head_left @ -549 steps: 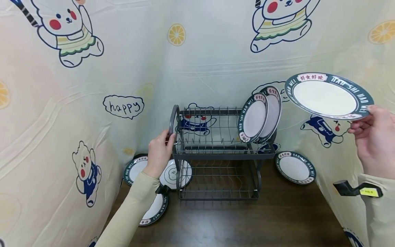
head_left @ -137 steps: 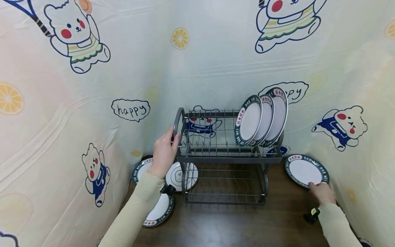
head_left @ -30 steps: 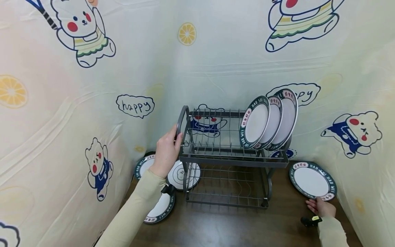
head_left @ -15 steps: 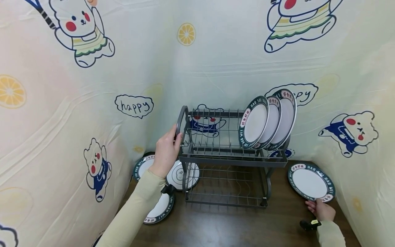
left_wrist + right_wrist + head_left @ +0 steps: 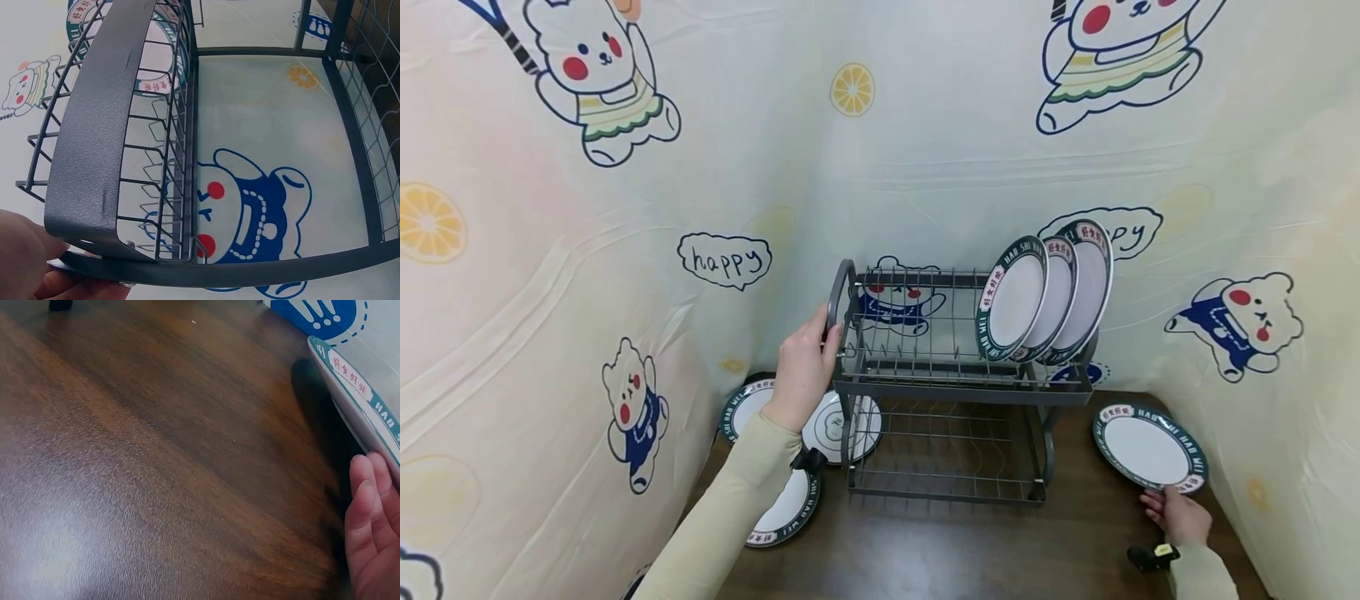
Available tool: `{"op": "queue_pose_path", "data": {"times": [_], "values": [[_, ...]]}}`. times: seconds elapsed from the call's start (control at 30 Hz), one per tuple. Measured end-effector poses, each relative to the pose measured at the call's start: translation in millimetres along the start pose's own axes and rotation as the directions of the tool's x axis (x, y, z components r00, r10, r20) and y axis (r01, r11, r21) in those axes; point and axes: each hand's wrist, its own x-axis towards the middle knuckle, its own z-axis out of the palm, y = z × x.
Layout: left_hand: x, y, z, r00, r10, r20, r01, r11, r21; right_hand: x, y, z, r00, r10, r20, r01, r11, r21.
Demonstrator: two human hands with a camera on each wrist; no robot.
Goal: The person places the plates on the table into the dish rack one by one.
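Note:
A dark two-tier dish rack (image 5: pixel 962 391) stands at the middle of the table. My left hand (image 5: pixel 801 371) grips the left side frame of its upper tier; in the left wrist view the fingers curl under the frame (image 5: pixel 187 273). Three green-rimmed plates (image 5: pixel 1013 300) lean upright at the right end of that tier. Right of the rack, my right hand (image 5: pixel 1180 517) pinches the near rim of another green-rimmed plate (image 5: pixel 1146 447). In the right wrist view, that plate (image 5: pixel 362 403) is tilted off the table with fingertips beneath it; the thumb is hidden.
Left of the rack lie a face-up plate (image 5: pixel 745 407), an overturned white plate (image 5: pixel 833 425) and a nearer green-rimmed plate (image 5: pixel 782 510), partly behind my left arm. A printed cloth (image 5: pixel 880 183) hangs behind and beside the brown table (image 5: pixel 955 542).
Since the oldest frame, a third plate has come to stand in the rack, and my right hand has moved down to a plate on the right. Over the last second little has changed.

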Motion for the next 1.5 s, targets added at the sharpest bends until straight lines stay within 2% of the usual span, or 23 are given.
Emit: {"op": "queue_pose_path", "data": {"times": [0.23, 0.47, 0.67, 1.1, 1.5], "values": [[-0.2, -0.6, 0.1, 1.000, 0.014, -0.003, -0.014, 1.000, -0.005, -5.5, -2.5, 0.9, 0.999, -0.051, -0.011, 0.051, 0.999, -0.003], [0.3, -0.8, 0.7, 1.000, 0.011, -0.005, -0.011, 1.000, -0.012, -11.8, -6.6, 4.9, 0.998, -0.041, -0.049, 0.040, 0.999, -0.017], [-0.2, -0.8, 0.5, 1.000, 0.006, -0.005, -0.006, 1.000, -0.013, -21.5, -7.7, 4.9, 0.996, -0.086, -0.027, 0.085, 0.996, -0.032], [-0.1, -1.5, 0.3, 1.000, 0.005, -0.008, -0.006, 1.000, -0.025, -47.0, -26.7, 5.3, 0.991, -0.135, -0.025, 0.135, 0.990, 0.027], [-1.7, -3.2, 0.4, 1.000, 0.009, -0.009, -0.009, 1.000, -0.022, -74.9, -49.2, 3.3, 0.994, -0.106, -0.032, 0.109, 0.985, 0.134]]}}
